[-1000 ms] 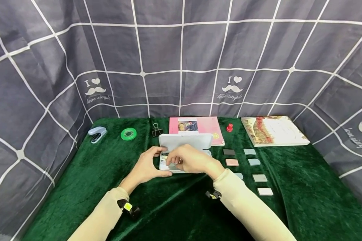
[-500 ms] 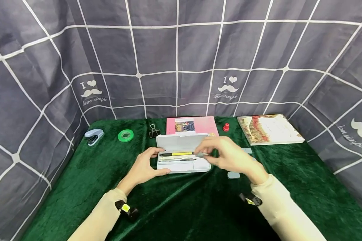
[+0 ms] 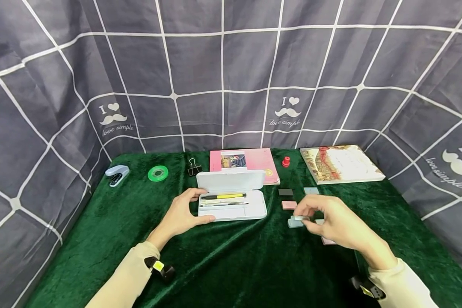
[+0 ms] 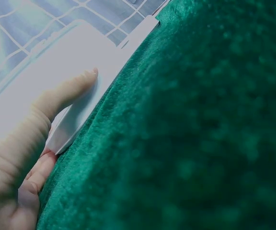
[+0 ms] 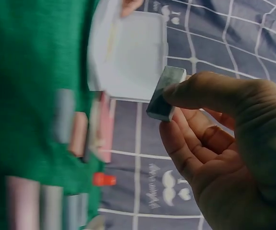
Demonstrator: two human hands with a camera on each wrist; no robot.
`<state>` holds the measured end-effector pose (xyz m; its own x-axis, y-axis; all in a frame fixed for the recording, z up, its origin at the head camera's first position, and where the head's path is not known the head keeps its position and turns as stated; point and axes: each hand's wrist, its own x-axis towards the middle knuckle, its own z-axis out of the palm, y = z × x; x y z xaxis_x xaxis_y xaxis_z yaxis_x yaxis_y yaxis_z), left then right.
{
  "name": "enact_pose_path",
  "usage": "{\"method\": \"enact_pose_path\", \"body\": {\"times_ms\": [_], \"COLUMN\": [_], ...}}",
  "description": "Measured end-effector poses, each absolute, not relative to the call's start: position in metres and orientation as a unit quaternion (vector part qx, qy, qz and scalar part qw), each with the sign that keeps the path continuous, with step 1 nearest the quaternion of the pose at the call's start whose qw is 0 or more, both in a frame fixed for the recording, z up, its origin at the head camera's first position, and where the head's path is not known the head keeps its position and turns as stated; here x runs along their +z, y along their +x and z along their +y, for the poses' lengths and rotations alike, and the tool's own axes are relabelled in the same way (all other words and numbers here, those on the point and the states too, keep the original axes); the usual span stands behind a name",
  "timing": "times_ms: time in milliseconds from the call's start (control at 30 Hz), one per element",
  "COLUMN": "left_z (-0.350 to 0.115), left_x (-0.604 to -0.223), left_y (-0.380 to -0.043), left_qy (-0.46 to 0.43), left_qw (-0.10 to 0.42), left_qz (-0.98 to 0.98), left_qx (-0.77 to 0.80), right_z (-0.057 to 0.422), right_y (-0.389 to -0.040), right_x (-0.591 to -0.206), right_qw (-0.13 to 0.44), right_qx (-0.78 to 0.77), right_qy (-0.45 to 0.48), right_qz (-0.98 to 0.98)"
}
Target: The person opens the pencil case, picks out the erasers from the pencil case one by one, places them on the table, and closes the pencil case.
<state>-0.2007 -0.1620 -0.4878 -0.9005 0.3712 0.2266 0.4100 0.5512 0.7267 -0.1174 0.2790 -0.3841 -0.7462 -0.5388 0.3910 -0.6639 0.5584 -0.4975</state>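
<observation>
My left hand (image 3: 182,212) holds the left end of an open white pencil case (image 3: 259,205), thumb on the front edge and fingers at the back. Inside lie a yellow-and-black pen (image 3: 226,196) and slimmer pens or pencils (image 3: 227,203). In the left wrist view the thumb lies over the case's edge. My right hand (image 3: 336,220) pinches a small grey-green eraser (image 5: 158,106) between thumb and fingers. In the head view it is above or beside a blue-grey eraser (image 3: 294,223) on the cloth; contact cannot be told. The hand partly hides other erasers.
Near the right hand lie a pink eraser (image 3: 288,205), a dark one (image 3: 285,192) and a light blue one (image 3: 311,190). Behind are a pink book (image 3: 259,160), a pale book (image 3: 346,164), a red stamp-like piece (image 3: 285,161), binder clip (image 3: 194,167), green tape (image 3: 158,173) and stapler (image 3: 117,174).
My right hand has moved from inside the pencil case out to the right, bringing the eraser over the loose erasers. My left hand keeps its hold on the case.
</observation>
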Motion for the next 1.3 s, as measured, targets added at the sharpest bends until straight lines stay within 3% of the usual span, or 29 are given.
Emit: {"method": "enact_pose_path", "body": {"times_ms": [333,567,700,1000,1133,1300], "left_z": [-0.162,-0.162,-0.162,-0.16,-0.16,-0.161], "left_x": [-0.49,-0.488,-0.489,-0.485,-0.485,-0.486], "left_y": [-0.201,-0.202,-0.202,-0.2,-0.199,-0.199], "left_qy": [-0.216,-0.213,-0.215,-0.214,-0.194,-0.19], "left_qw": [0.022,0.021,0.021,0.019,0.013,0.008], "left_qz": [-0.883,-0.882,-0.883,-0.879,-0.879,-0.866], "left_qx": [-0.417,-0.419,-0.418,-0.426,-0.436,-0.462], "right_z": [0.284,0.289,0.283,0.252,0.233,0.214], "right_y": [-0.105,-0.107,-0.114,-0.164,-0.194,-0.218], "right_x": [-0.425,-0.425,-0.417,-0.392,-0.398,-0.412], "right_qw": [0.023,-0.054,-0.033,0.112,0.102,0.048], "right_qx": [0.314,0.311,0.322,0.364,0.42,0.476], "right_qy": [0.344,0.36,0.376,0.307,0.267,0.234], "right_qz": [-0.885,-0.878,-0.868,-0.872,-0.861,-0.846]}}
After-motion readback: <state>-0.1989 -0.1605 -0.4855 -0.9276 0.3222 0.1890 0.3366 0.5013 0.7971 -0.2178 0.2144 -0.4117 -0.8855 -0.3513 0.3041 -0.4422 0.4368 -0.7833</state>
